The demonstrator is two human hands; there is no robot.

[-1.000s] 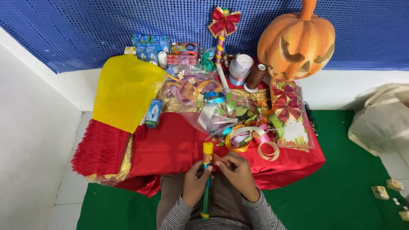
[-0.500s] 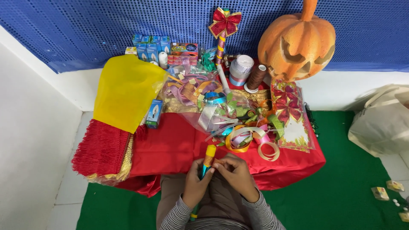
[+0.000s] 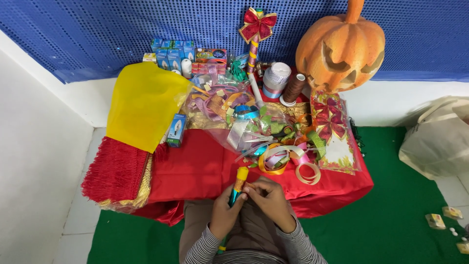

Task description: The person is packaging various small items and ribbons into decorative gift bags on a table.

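Clear bags [image 3: 229,105] on the red cloth [image 3: 195,168], stuffed with ribbon scraps and coils; loose ribbon loops [image 3: 288,161] just beside. Small blue boxes [image 3: 171,54] at the back, near a pumpkin [image 3: 340,46]. At the near edge, a stick [image 3: 238,188], yellow-tipped with a green shaft, tilted. Left hand [image 3: 223,210] wrapped round the shaft; right hand [image 3: 268,198] pinching it just under the tip.

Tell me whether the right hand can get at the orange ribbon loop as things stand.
Probably yes: the orange ribbon loop lies just beyond the right hand with nothing between, though that hand is busy on the stick.
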